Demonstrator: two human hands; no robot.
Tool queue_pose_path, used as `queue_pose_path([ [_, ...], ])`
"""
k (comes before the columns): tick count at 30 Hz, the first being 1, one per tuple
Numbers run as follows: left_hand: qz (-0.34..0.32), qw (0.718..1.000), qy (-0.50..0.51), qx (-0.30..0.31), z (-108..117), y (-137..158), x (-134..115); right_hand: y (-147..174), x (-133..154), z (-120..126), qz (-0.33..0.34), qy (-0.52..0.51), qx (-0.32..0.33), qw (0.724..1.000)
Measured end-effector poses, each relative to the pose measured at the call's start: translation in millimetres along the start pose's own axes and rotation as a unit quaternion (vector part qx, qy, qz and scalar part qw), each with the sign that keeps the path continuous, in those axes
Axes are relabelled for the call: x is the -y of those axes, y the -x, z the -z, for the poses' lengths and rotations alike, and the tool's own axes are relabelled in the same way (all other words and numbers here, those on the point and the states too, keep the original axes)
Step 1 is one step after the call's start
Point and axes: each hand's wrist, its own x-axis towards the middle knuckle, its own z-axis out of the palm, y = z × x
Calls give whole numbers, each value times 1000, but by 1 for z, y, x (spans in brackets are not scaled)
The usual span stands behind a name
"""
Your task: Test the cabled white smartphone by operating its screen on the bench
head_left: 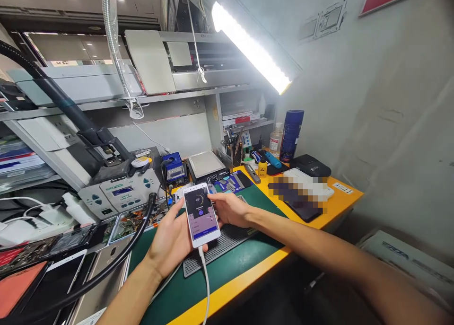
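- Yellow bench [336, 206] against a grey wall, and a smooth green mat [234, 263] spreads across it; a perforated metal plate [191, 267] lies on top, partly hidden by the hands;
- white phone [205, 236] held above that plate; left hand [173, 240] cradles it from behind, fingers mostly out of sight; right hand [232, 209] takes its right edge, thumb at the rim, fingertips hidden;
- slim white cable [206, 280] meets the phone's bottom edge, then runs out of view;
- screen shows "45", finer lines too small to read;
- boxy grey station [120, 192] at left, lettering blurred; mosaic blocks half mask a dark slab [308, 215] at right.
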Motion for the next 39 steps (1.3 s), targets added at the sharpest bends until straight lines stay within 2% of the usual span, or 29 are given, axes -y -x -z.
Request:
queue_pose_path([
  [16,6,1000,-21,-3,-2,1,-2,1,1,-2,-3,-21,-28,999],
  [39,-1,1000,-3,0,-2,0,0,3,4,-5,-14,3,-18,1000],
])
